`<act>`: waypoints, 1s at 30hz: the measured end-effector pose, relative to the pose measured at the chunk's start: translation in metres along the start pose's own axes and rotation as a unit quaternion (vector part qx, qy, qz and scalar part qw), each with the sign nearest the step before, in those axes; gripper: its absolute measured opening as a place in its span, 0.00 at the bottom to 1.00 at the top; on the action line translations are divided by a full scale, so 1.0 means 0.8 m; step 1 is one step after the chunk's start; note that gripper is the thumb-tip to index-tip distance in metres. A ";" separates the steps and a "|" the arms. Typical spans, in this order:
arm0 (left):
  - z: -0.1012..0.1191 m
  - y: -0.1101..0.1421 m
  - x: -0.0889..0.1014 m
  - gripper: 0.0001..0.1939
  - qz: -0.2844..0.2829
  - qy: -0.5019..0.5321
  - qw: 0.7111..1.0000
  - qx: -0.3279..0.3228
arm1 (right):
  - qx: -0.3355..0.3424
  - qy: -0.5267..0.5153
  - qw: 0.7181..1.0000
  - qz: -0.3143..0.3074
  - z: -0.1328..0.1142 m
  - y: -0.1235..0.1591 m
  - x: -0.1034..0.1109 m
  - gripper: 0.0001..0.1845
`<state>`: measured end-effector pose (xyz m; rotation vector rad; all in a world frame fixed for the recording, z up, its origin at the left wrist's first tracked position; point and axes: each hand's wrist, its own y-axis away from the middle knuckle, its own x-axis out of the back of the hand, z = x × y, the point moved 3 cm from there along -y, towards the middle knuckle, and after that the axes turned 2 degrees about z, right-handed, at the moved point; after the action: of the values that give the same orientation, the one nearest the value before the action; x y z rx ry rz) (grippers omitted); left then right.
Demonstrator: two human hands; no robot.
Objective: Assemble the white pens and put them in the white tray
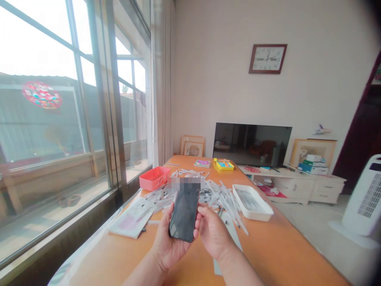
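A dark smartphone (183, 216) is held upright over the near part of the table, its screen facing me and looking black. My left hand (169, 242) wraps round it from below and the left, with fingertips showing at its right edge. At the phone's right side, my right hand (212, 230) has its thumb and curled fingers closed against the edge. Behind the phone lies a wide heap of white pens (222, 194) with loose black caps among them. A pixelated patch covers the phone's top end.
On the wooden table (282, 250) stand a pink bin (145, 182) at left and a white tray (257, 216) holding pen parts at right. A paper booklet (127, 222) lies left; a yellow box (224, 165) sits at the far end. Windows line the left side.
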<state>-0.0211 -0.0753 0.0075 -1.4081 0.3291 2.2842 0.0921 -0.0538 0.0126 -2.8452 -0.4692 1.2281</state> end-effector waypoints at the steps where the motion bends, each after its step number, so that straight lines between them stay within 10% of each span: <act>1: -0.001 -0.001 0.002 0.32 0.000 -0.004 1.000 0.004 | -0.012 -0.009 1.000 0.004 0.002 0.000 0.003 0.09; 21: -0.003 -0.002 0.002 0.34 0.065 -0.026 0.997 -0.013 | -0.053 -0.014 0.997 0.059 0.014 -0.010 0.023 0.10; 30: 0.002 -0.005 0.012 0.29 0.075 -0.029 0.996 -0.045 | 0.049 0.140 0.987 0.065 0.000 0.001 0.012 0.11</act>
<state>-0.0239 -0.0688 -0.0002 -1.4007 0.3267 2.4849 0.0985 -0.0516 0.0056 -2.9364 -0.2101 0.8173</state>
